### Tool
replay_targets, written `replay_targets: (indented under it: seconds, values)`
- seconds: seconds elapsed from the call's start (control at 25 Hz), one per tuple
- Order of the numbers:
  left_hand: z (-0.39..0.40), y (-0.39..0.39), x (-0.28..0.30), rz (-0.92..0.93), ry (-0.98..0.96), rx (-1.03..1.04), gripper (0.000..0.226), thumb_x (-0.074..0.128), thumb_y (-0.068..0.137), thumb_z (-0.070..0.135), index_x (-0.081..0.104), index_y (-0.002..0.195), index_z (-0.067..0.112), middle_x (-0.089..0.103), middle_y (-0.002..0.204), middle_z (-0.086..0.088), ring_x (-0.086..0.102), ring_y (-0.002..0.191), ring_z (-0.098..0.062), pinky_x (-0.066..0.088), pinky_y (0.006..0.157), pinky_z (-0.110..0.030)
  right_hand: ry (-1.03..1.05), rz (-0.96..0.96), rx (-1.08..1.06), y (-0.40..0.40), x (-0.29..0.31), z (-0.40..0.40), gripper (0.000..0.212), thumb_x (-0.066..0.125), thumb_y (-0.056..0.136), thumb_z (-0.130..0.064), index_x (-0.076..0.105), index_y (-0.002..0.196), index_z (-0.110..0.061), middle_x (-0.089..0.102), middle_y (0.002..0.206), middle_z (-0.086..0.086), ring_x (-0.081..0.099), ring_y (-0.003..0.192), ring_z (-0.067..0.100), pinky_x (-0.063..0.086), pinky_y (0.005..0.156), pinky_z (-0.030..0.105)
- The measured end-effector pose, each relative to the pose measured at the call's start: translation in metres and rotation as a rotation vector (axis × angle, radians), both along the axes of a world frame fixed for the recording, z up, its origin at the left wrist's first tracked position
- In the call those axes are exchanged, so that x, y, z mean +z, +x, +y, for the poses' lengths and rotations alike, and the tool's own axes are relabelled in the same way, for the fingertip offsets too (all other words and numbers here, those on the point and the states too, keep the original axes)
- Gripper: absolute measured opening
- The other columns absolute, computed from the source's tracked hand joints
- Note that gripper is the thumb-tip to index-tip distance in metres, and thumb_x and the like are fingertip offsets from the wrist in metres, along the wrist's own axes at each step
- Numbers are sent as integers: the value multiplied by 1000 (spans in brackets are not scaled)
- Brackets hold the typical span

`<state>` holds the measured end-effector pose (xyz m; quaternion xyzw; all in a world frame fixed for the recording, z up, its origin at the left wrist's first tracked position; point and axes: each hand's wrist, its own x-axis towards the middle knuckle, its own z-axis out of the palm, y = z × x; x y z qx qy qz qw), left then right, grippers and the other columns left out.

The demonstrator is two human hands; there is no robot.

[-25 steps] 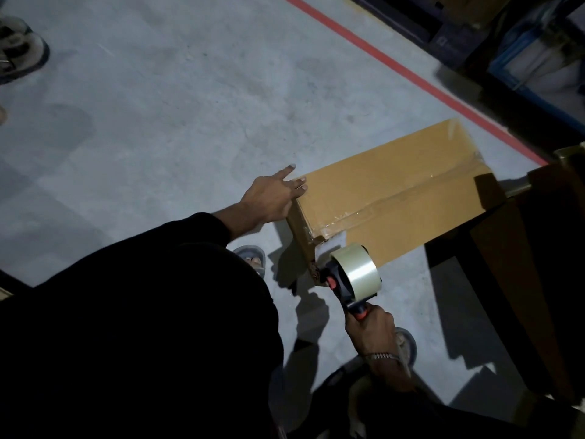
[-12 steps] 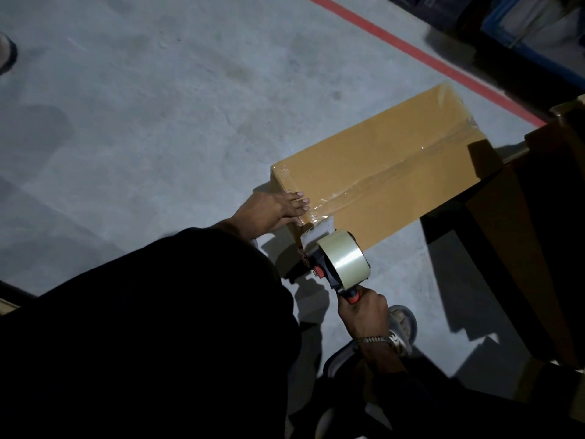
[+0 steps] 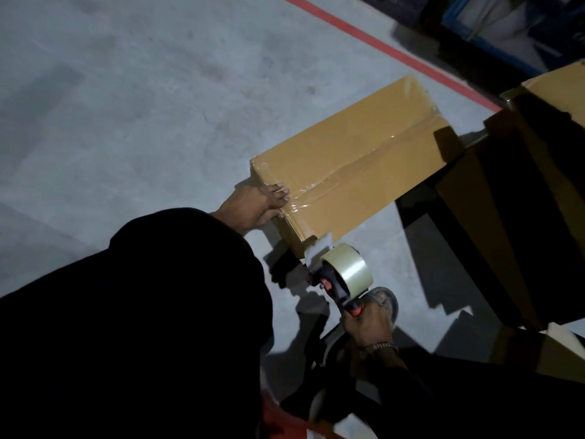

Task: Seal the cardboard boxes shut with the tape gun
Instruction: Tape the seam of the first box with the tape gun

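One cardboard box [image 3: 348, 172], taped; left hand [image 3: 256, 205] flat against its 8 o'clock end; right hand [image 3: 368, 324] grasping tape gun [image 3: 340, 275] at 6 o'clock corner.

The right hand [image 3: 367, 324] covers the tape gun's [image 3: 335, 280] handle, so only its red end shows. The second box [image 3: 522, 217] is deep in shadow, cut off by the right edge. The shelf items [image 3: 493, 17] at top right are too blurred to identify.

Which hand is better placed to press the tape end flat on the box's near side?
The left hand, probably. Its straight fingers already lie on the box beside the tape strip. The right hand grips the tape gun.
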<state>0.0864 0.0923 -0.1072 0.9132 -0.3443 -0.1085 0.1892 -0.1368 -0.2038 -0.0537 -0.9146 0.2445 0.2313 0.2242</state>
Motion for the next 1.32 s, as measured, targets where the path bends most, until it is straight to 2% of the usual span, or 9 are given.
replay_targets:
  seconds: [0.08,0.2,0.28,0.44,0.6,0.72,0.96,1.16,1.32]
  values:
    - [-9,-7,11,-26,76,-58,52,60,101,49,62,141,17,52,156,-8,44,148,-25,47,113,-50,37,24,-26,2,1,1,31,80,82,-26,64,65,-6,59,62,10,57,62,30,38,57,33]
    - [-28,-20,13,-130,99,-300,58,57,101,55,56,148,21,47,159,-8,41,150,-27,31,122,-51,82,81,-73,-5,-4,7,29,79,82,-35,66,69,-12,65,66,5,65,66,28,43,61,28]
    - [-38,-24,10,-23,145,-318,57,52,104,55,50,154,26,36,166,-4,28,156,-25,19,127,-53,101,90,-116,-11,-5,10,30,77,83,-40,71,75,-13,70,70,4,68,69,24,50,66,29]
    - [-47,-16,14,193,181,-237,51,49,107,46,49,153,27,27,168,1,15,160,-19,1,129,-46,77,-50,-91,-13,18,8,22,82,79,-22,63,69,-17,64,69,11,64,70,32,50,66,36]
    - [-42,-19,6,215,35,-223,46,58,103,42,60,145,22,37,163,-4,24,157,-26,5,129,-53,17,-32,-103,-9,37,16,25,77,84,-26,58,71,-17,70,85,23,66,84,40,55,75,45]
    - [-38,-21,2,203,-19,-217,47,56,100,46,66,139,20,46,158,-9,34,153,-34,13,127,-62,-33,14,-106,-20,37,24,33,71,85,-28,46,65,-25,70,87,24,67,89,43,56,75,46]
    - [-40,-23,7,218,-40,-204,43,66,100,37,65,139,19,44,158,-8,32,154,-30,10,128,-57,-86,33,-89,-25,33,21,16,69,85,-28,69,83,-12,70,90,22,67,91,42,57,76,45]
    - [-47,-18,18,237,131,-223,48,53,107,39,52,152,21,30,167,-5,17,160,-23,-1,129,-45,-144,64,-53,-35,31,26,18,66,86,-29,71,89,-13,71,91,20,68,90,42,57,75,43]
    - [-43,-19,9,201,0,-221,45,61,104,36,60,145,18,39,162,-10,27,156,-30,6,128,-54,-137,114,-87,-26,25,27,22,63,90,-31,72,93,-12,72,95,21,69,96,43,56,80,41]
